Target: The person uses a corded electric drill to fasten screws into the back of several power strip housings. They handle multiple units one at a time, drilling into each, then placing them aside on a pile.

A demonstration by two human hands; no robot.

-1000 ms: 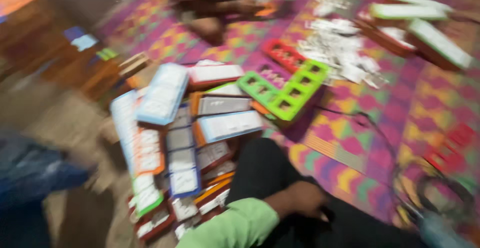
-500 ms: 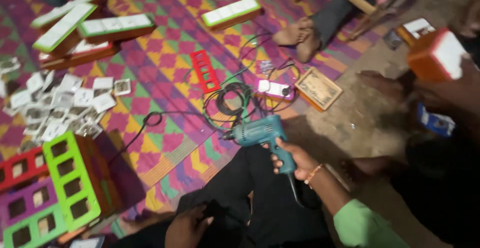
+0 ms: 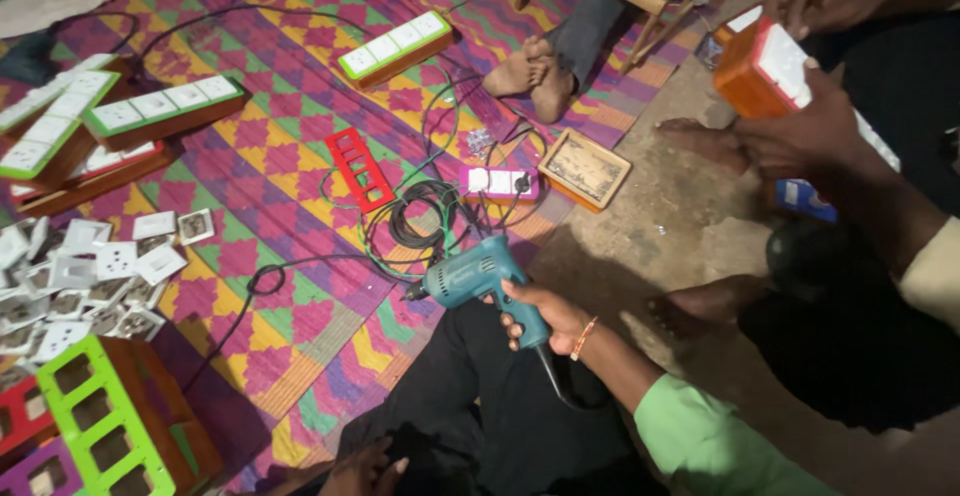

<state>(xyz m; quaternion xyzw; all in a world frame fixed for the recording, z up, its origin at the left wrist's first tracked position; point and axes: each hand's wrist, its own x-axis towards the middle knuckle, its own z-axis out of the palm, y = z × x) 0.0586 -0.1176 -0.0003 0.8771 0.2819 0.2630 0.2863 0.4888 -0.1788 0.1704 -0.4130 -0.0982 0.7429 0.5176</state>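
Right hand [image 3: 545,318], fingers wrapped on teal electric drill [image 3: 478,278] over patterned woven mat [image 3: 300,206] edge; long axis level, bit pointing left toward bare mat. Left hand [image 3: 365,468] low, fingers loosely curled, empty.

Right hand grips a teal power drill over a patterned mat strewn with switchboard parts.

The right hand [image 3: 545,318] closes its fingers [image 3: 512,328] round the handle of the teal drill [image 3: 478,278], whose nose points left above the person's dark trouser leg; the left hand [image 3: 362,468] rests low on that leg. Just beyond the drill lie coiled cables [image 3: 420,218], a red frame [image 3: 358,168] and a small white socket strip [image 3: 498,182]. A green frame [image 3: 100,426] stands at lower left beside loose white switch plates [image 3: 90,276]. At upper right, another person's hands hold an orange box [image 3: 760,71].
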